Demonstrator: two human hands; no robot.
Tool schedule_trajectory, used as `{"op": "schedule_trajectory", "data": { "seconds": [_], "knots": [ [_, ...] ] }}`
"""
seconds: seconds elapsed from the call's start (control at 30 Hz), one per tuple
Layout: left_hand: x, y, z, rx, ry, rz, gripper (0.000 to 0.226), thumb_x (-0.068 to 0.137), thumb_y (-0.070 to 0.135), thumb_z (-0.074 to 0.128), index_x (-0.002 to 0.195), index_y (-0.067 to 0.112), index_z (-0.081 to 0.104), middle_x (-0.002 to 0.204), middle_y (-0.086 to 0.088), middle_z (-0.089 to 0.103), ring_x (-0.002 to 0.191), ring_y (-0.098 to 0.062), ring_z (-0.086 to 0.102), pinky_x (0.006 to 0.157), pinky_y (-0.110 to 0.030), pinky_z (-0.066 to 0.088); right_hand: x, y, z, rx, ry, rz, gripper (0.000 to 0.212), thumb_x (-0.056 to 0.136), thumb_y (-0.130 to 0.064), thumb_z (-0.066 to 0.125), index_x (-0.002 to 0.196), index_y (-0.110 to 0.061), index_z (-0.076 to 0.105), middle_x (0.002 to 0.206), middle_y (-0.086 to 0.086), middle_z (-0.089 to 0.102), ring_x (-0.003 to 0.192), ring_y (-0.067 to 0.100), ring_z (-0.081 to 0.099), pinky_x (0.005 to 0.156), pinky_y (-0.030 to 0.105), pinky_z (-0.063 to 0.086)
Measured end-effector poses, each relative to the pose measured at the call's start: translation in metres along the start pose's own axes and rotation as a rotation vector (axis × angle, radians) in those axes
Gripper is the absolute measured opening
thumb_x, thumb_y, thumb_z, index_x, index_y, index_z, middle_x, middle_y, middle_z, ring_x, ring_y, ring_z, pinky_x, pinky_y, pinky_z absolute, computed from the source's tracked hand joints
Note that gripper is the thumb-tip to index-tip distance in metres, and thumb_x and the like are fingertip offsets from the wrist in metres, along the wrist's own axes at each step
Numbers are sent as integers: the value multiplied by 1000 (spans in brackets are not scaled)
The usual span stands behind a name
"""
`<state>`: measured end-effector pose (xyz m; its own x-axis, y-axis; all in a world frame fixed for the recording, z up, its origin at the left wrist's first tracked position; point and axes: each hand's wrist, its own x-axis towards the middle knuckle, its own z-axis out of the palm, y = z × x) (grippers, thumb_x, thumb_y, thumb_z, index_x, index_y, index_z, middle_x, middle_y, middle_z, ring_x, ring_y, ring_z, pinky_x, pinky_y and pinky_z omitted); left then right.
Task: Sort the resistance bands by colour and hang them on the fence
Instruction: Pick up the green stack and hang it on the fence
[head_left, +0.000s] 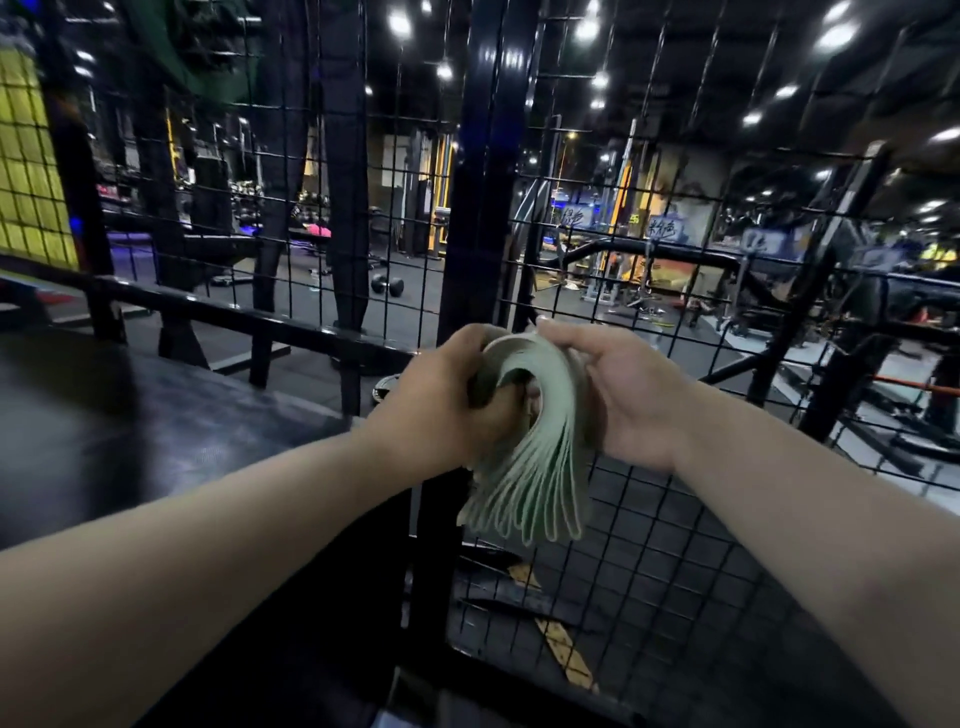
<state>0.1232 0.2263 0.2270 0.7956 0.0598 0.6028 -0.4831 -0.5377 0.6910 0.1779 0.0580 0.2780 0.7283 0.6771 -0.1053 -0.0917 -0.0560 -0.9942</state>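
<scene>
Head view: my left grip (447, 395) is clamped round the fold of the pale green bands (530, 457), and my right grip (623, 395) clasps the same stack opposite. The fence (675, 519) is just beyond. They look light, floppy and rubbery, likely to slide, so I'd hold them at the fold with the loops dangling below.

The green bands (524, 457) at the centre look like matt rubber, flat and smooth, each layer paler along its edge. The fence (649, 519) is thin black wire mesh, metal with a dull painted finish. Its upright post (488, 156) at 12 o'clock is black metal, glossy enough to catch the ceiling lights, and so is the rail (234, 317) at 9 o'clock. The floor (675, 649) at 5 o'clock is dark, matt and finely grained. The black straps (343, 208) at 11 o'clock look matt.
</scene>
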Motion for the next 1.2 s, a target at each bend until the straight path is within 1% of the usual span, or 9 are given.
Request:
{"op": "schedule_trajectory", "data": {
  "seconds": [0.1, 0.23, 0.37, 0.5, 0.67, 0.8, 0.97, 1.07, 1.2],
  "knots": [
    [-8, 12, -14, -166, -207, -63, 58, 80, 38, 78, 131, 29, 52, 104, 7, 72, 94, -5, 70, 82, -29, 57, -18, -9, 8, 90, -85, -4, 42, 99, -39, 49, 83, -6, 70, 67, 8, 65, 54, 19, 62, 57, 29, 54],
    [-7, 30, -39, -376, -407, -143, 101, 64, 67, 78, 150, 40, 31, 133, 14, 60, 124, -8, 58, 106, -40, 45, -35, -21, 19, 39, -139, -23, 31, 92, -37, 59, 99, -9, 67, 76, 5, 60, 60, 17, 54, 63, 30, 47],
    [-7, 46, -43, -475, -445, -92, 62, 82, 48, 75, 133, 19, 57, 122, -8, 68, 116, -26, 64, 101, -51, 49, -48, -27, 28, 12, -231, -37, 34, 95, -39, 56, 111, -9, 60, 77, 6, 54, 61, 19, 49, 66, 33, 45],
    [-14, 56, -46, -418, -471, -16, 41, 88, 30, 64, 120, 6, 63, 107, -9, 71, 103, -25, 67, 92, -37, 53, -62, -27, 30, 75, -243, 19, 44, 97, -45, 51, 94, -5, 69, 70, 5, 62, 55, 17, 58, 66, 32, 51],
    [-23, 62, -46, -334, -518, -35, 54, 84, 46, 65, 127, 12, 59, 116, -3, 71, 114, -19, 65, 96, -31, 52, -74, -21, 34, 92, -228, 24, 42, 97, -43, 51, 89, -7, 70, 70, 4, 63, 57, 16, 60, 63, 30, 53],
    [-25, 63, -37, -371, -506, -106, 73, 69, 47, 85, 126, 9, 59, 119, -16, 68, 114, -31, 65, 102, -46, 50, -79, -13, 35, 111, -240, 5, 46, 93, -48, 51, 89, -6, 70, 69, 5, 65, 59, 18, 64, 61, 32, 57],
    [-25, 68, -28, -504, -468, -184, 44, 85, 26, 72, 118, -2, 62, 110, -18, 70, 102, -31, 68, 92, -43, 55, -78, -4, 19, -131, -291, -65, 75, 75, -45, 71, 134, -2, 55, 126, 21, 64, 115, 36, 63, 96, 48, 51],
    [-28, 69, -25, -555, -452, -207, 45, 84, 20, 70, 122, -2, 62, 111, -19, 70, 95, -26, 70, 85, -40, 59, -77, -6, 11, -221, -177, -95, 81, 55, -35, 89, 121, 3, 61, 109, 15, 70, 99, 28, 69, 84, 41, 57],
    [-28, 62, -28, -627, -545, -167, 61, 75, 25, 82, 126, 0, 59, 115, -23, 62, 104, -36, 62, 95, -49, 52, -80, -10, 15, -186, -187, -134, 54, 76, -28, 72, 119, 4, 63, 98, 10, 71, 85, 21, 69, 75, 32, 58]
  ]
}}
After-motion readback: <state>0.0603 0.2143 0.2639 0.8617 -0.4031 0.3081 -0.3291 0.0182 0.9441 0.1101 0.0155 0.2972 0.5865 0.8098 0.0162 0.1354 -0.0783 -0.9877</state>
